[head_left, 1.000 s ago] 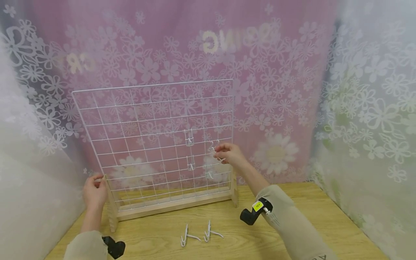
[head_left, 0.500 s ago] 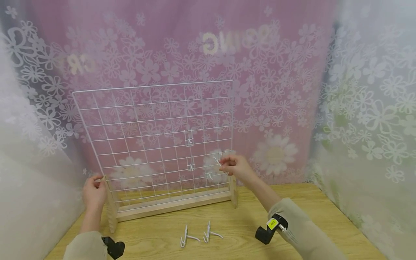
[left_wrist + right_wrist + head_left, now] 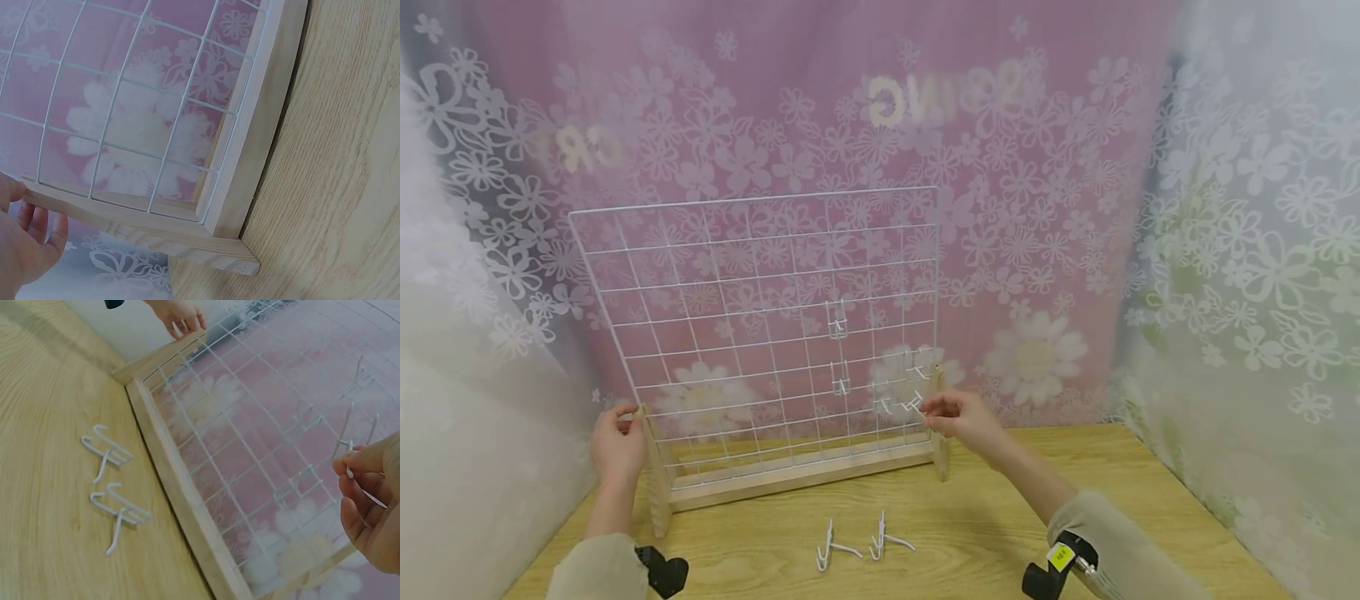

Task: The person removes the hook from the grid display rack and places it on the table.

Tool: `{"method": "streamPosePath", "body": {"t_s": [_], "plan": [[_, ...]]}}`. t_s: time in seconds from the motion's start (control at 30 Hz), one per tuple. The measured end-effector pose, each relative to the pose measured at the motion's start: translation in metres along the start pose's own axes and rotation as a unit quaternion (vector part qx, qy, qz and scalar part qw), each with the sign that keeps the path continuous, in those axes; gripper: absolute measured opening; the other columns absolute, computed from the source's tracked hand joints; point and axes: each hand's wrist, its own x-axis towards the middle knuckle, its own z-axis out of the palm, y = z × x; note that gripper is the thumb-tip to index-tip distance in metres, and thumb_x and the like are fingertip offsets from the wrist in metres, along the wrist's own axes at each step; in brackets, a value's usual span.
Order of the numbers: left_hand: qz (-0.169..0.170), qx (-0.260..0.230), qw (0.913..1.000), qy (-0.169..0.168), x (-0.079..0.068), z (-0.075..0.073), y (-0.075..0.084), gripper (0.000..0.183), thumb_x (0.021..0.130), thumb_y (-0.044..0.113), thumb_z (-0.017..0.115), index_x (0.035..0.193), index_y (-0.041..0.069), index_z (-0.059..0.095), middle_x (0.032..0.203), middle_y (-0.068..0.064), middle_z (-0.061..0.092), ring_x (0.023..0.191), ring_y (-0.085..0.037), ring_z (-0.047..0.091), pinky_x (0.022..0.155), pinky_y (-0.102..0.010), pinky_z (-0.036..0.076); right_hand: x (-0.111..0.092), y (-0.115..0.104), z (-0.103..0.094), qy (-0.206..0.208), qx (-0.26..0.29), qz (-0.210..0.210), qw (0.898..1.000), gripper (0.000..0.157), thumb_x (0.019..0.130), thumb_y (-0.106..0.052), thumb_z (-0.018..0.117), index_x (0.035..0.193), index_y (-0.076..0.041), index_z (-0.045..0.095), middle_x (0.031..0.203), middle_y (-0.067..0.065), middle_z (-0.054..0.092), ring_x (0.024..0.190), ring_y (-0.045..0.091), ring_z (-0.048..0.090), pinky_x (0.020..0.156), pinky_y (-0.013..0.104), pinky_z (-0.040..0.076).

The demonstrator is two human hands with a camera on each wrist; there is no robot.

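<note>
My right hand [image 3: 962, 421] pinches a white wire hook [image 3: 349, 470] between thumb and fingertips, close in front of the lower right of a white wire grid panel [image 3: 752, 197]. Its two bent ends point toward the grid. Several similar hooks [image 3: 837, 322] hang on the panel's right half. With thumb and fingers, my left hand [image 3: 619, 442] grips the top of the left post of the wooden stand [image 3: 106, 222] that carries the panel. On the table in front lie two loose hooks, a left hook [image 3: 826, 546] and a right hook [image 3: 880, 537].
A wood-grain table [image 3: 1015, 500] bears the stand. Behind it hangs a pink flowered curtain [image 3: 1037, 233], with pale flowered sheets closing in both sides. Black wrist cameras sit on both sleeves.
My right hand has moved down and slightly to the right with the hook still in its fingers. A hook on the grid now shows above it. The left hand has stayed put.
</note>
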Motion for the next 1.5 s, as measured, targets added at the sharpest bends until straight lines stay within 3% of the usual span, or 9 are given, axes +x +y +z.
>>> {"method": "streamPosePath", "body": {"t_s": [0.23, 0.83, 1.23, 1.5], "plan": [[0.006, 0.002, 1.0000, 0.005, -0.001, 0.000, 0.001, 0.026, 0.094, 0.004, 0.043, 0.116, -0.007, 0.049, 0.099, -0.027, 0.049, 0.087, -0.037, 0.047, 0.065, -0.035, 0.037, -0.014, 0.017, -0.004, 0.001, -0.003, -0.001, 1.000, 0.019, 0.085, -0.002, 0.062, 0.102, 0.007, 0.062, 0.083, 0.008, 0.061, 0.075, 0.021, 0.054, 0.061, 0.026, 0.045], [0.001, 0.010, 0.9999, 0.006, 0.001, 0.001, -0.001, 0.026, 0.095, 0.007, 0.043, 0.117, -0.005, 0.050, 0.097, -0.025, 0.051, 0.084, -0.033, 0.048, 0.061, -0.031, 0.037, -0.031, 0.049, 0.000, -0.014, -0.036, 0.015, 0.999, 0.015, 0.085, -0.001, 0.062, 0.098, 0.006, 0.064, 0.081, 0.011, 0.061, 0.067, 0.012, 0.051, 0.057, 0.023, 0.043], [0.001, 0.003, 1.0000, 0.002, 0.001, -0.001, 0.003, 0.027, 0.095, 0.005, 0.042, 0.119, -0.006, 0.048, 0.100, -0.026, 0.050, 0.088, -0.034, 0.047, 0.063, -0.031, 0.037, -0.046, 0.080, 0.010, -0.063, -0.073, 0.010, 0.995, 0.012, 0.081, 0.001, 0.065, 0.092, 0.005, 0.066, 0.078, 0.003, 0.060, 0.068, 0.009, 0.053, 0.059, 0.020, 0.046], [0.006, 0.001, 1.0000, 0.007, 0.000, -0.001, 0.003, 0.026, 0.094, 0.002, 0.042, 0.117, -0.006, 0.049, 0.098, -0.026, 0.050, 0.087, -0.033, 0.047, 0.060, -0.025, 0.035, -0.053, 0.094, 0.017, -0.105, -0.055, 0.021, 0.993, 0.009, 0.079, 0.006, 0.062, 0.087, 0.004, 0.066, 0.077, 0.006, 0.061, 0.067, 0.011, 0.054, 0.057, 0.020, 0.045]]}}
